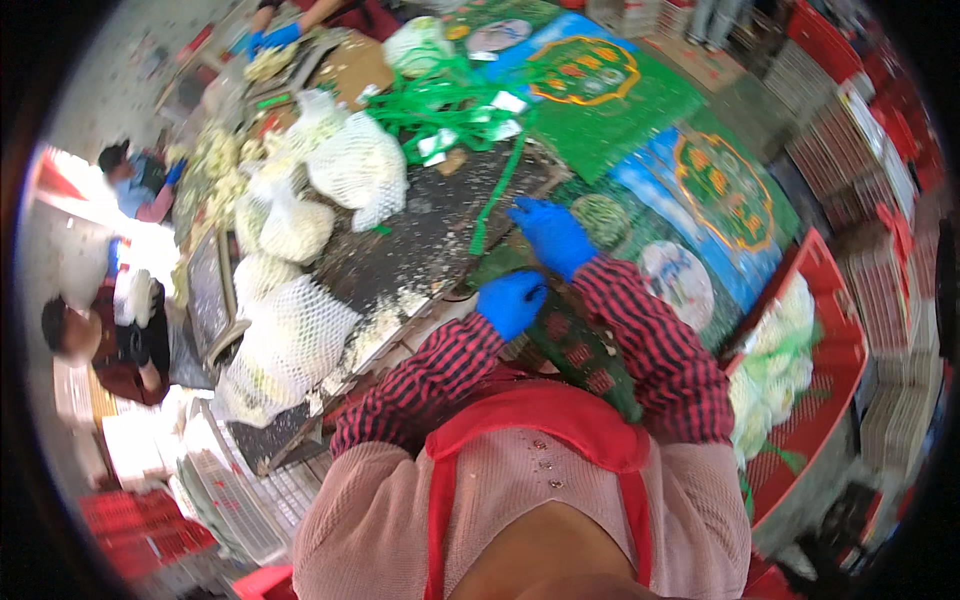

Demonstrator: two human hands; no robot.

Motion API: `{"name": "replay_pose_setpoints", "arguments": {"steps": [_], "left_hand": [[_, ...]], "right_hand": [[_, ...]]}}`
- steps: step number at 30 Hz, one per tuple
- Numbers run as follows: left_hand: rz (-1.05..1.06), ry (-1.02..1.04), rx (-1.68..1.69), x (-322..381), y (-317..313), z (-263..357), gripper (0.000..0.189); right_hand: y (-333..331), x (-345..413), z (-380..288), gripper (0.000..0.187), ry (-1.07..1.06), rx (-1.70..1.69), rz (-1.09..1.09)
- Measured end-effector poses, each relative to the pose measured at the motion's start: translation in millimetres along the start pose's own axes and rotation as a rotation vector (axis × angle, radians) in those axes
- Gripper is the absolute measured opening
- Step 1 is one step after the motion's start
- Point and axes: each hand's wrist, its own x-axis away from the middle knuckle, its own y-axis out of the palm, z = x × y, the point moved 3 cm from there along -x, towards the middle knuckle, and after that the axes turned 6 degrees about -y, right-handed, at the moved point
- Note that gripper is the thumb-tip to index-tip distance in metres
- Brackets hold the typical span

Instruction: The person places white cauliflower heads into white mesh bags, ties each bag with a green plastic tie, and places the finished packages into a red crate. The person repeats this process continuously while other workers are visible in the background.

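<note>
My left hand (512,304), in a blue glove, is curled at the near edge of the dark worktable (420,217); nothing shows in its fingers. Just beyond it my right hand (553,236), also gloved in blue, has its fingers partly spread and holds nothing visible. A green strap (497,196) hangs from a tangle of green straps with white tags (442,105), ending short of my right hand. To the left lie cauliflowers in white netting, one near the front (292,337), another farther back (358,166), with one in clear wrap (296,229) between them.
On my right stands a red plastic crate (829,397) holding wrapped cauliflowers (772,367). Printed green and blue sheets (600,90) cover the table's far right. Stacked crates (874,277) line the right side. Co-workers are at the left (124,337) and far end (349,15).
</note>
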Motion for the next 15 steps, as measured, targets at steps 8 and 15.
{"name": "replay_pose_setpoints", "arguments": {"steps": [8,15], "left_hand": [[0.328,-0.586,0.559,53.1,-69.0,-99.3,0.036],[0.449,-0.237,0.872,6.9,-113.5,-84.9,0.032]], "right_hand": [[77.2,-73.4,-12.7,0.015,0.199,0.031,-0.386],[-2.2,-83.3,-64.7,0.012,-0.060,-0.196,0.064]]}}
